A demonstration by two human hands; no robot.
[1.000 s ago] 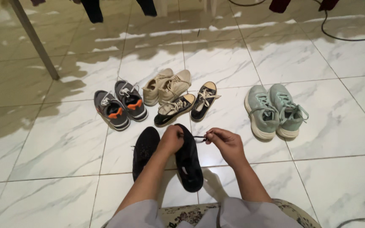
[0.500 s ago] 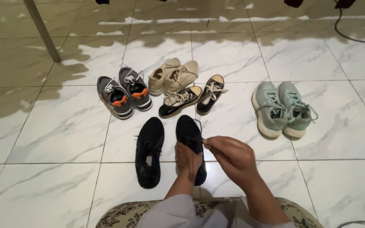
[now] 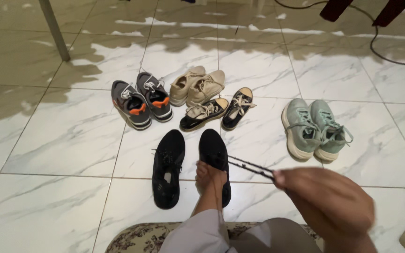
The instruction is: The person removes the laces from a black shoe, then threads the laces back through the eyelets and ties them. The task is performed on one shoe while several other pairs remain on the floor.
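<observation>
Head view: ten shoes lie on the marble floor (image 3: 62, 140), in five pairs: black knit sneakers (image 3: 168, 168), grey-and-orange trainers (image 3: 141, 100), beige lace-ups (image 3: 197, 86), black canvas low-tops (image 3: 221, 111), and mint runners (image 3: 315, 127). The left hand (image 3: 209, 177) presses on the right black sneaker (image 3: 213, 152), fingers together, hiding its opening. The right hand (image 3: 326, 201), blurred, pinches two black laces (image 3: 251, 166), pulled taut toward the right.

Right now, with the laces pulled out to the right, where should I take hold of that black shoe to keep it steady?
Judging from its pose, grip the right black shoe across its midfoot from above. The left hand already presses there, while the right hand draws the laces taut sideways, so downward pressure probably resists the pull.
</observation>
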